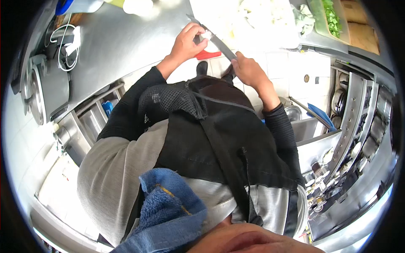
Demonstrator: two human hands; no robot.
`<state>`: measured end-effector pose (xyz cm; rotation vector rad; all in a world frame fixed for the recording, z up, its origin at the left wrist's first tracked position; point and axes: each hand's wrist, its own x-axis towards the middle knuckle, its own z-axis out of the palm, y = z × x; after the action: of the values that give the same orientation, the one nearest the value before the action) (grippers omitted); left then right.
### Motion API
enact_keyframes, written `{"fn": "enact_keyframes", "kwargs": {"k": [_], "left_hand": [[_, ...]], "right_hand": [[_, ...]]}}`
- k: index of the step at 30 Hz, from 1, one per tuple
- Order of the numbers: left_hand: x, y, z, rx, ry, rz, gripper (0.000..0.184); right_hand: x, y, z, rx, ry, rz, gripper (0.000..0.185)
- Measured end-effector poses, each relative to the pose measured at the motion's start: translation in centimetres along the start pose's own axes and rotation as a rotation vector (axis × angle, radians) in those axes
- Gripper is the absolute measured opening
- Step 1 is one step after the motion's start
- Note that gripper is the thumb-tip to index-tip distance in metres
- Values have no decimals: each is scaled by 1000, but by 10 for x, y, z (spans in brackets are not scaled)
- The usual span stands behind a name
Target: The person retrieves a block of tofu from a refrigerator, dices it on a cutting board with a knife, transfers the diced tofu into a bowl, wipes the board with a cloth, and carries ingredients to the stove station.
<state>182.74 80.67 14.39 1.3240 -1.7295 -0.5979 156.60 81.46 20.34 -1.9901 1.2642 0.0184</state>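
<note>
Steel counter [114, 38] leftward, leafy greens [332, 20] rightward, right grip [248, 71] around knife [222, 47], left grip [189, 41] narrow on blade [217, 42].

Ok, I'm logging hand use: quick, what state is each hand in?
Right hand: closed, holding the long grey metal knife.
Left hand: partly curled beside the knife; whether it grips the small white piece can't be told.
</note>
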Motion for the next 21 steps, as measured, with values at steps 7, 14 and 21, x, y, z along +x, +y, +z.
{"fn": "enact_keyframes", "kwargs": {"k": [7,14,21], "left_hand": [[54,7,10,54,15,127,31],[88,105,30,400,-311,481,73],[91,53,58,643,-279,255,78]], "right_hand": [[-26,3,-80,-138,248,169,24],[-33,2,-105,-311,340,136,33],[-95,53,-173,-287,253,30,34]]}}
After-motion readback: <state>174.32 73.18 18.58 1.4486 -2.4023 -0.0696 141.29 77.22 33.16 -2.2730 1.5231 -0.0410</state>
